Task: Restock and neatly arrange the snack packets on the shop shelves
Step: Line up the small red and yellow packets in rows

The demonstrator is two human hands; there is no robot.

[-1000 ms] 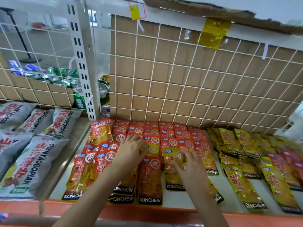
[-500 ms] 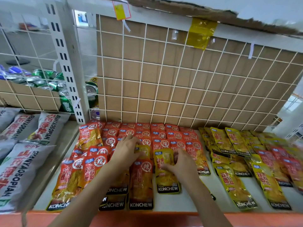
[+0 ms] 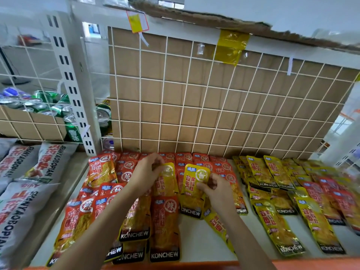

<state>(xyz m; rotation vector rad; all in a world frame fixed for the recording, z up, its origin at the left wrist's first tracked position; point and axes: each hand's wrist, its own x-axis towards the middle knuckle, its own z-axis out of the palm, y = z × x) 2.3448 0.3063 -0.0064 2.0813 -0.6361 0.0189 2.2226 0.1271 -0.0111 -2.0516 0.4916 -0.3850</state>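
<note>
- Head view: the left hand (image 3: 147,175) has its fingers curled over the top of a yellow packet (image 3: 167,185) that lies among the red packets (image 3: 164,221) on the left part of the shelf (image 3: 194,242).
- The right hand (image 3: 217,190) pinches a second yellow packet (image 3: 191,178) between thumb and fingers. This packet is tilted up off the pile, just beside the first.
- Both yellow packets sit in the red section, well apart from the yellow rows (image 3: 272,172) on the right. The likely step is sorting them out of the red stack.
- Risk: the red packets overlap like tiles, so pulling a yellow one out from between them could drag its neighbours askew and undo the row.
- Risk: the foil looks glossy, and each grip is near one end only. A packet could slip and land across the wrong pile.
- Risk: the front red packets reach close to the orange front lip (image 3: 292,264), so a forearm sweeping back could push one over it.
- A slanted yellow packet (image 3: 218,223) lies loose below the right wrist. It could be missed or knocked further out of line, since both hands are occupied.
</note>
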